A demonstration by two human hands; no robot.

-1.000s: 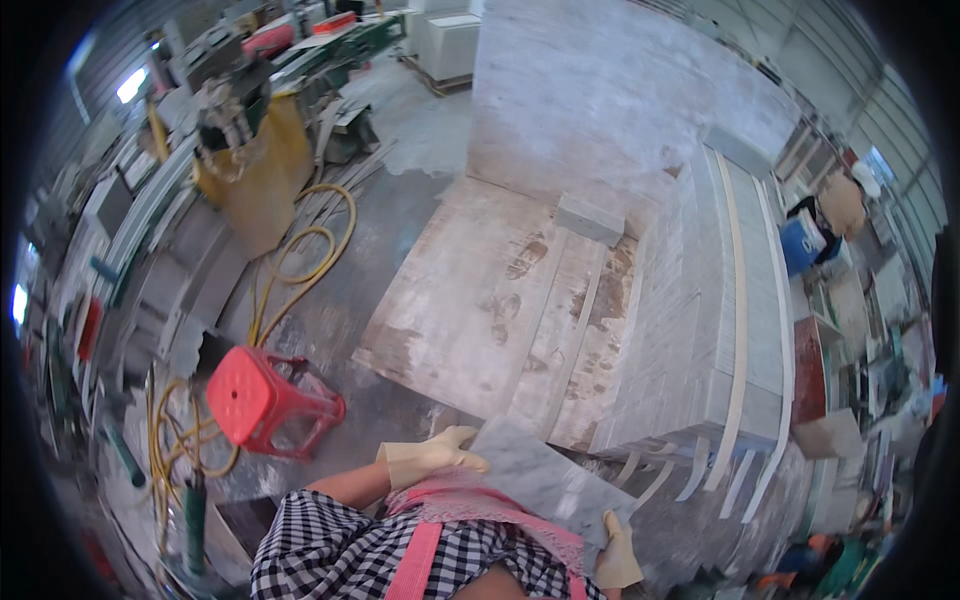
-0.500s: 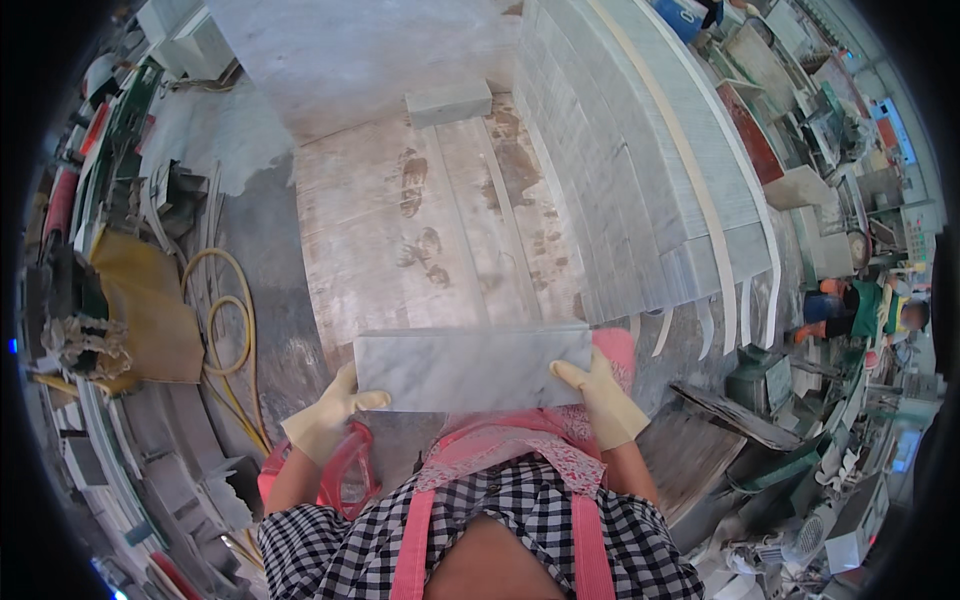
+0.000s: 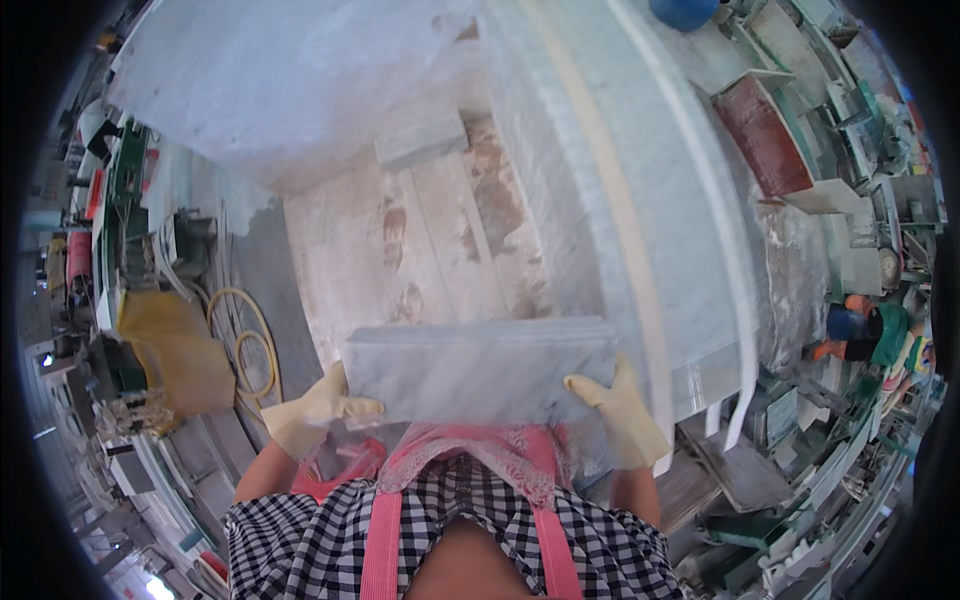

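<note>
Held across the front of my body is a grey-veined marble slab (image 3: 480,375), long and rectangular; seams along its top edge suggest a few pieces stacked together. My left hand (image 3: 318,408), in a cream rubber glove, grips its left end with the thumb on the near face. At the right end my right hand (image 3: 618,405), gloved alike, clasps it the same way, fingers mostly hidden behind. Beyond the slab lies a dusty wooden board (image 3: 345,260) with footprints and strips. On its far part sits a smaller marble block (image 3: 422,138).
A tall strapped stack of marble slabs (image 3: 690,250) stands close on the right. A large pale panel (image 3: 300,80) rises at the far side. A yellow hose (image 3: 255,345) coils on the floor at left, near a pink plastic stool (image 3: 345,465). Another person (image 3: 880,332) is far right.
The slab has come nearer the strapped stack, still held in both hands. My view has turned and moved forward, so the stack and far panel look larger and blurred.
</note>
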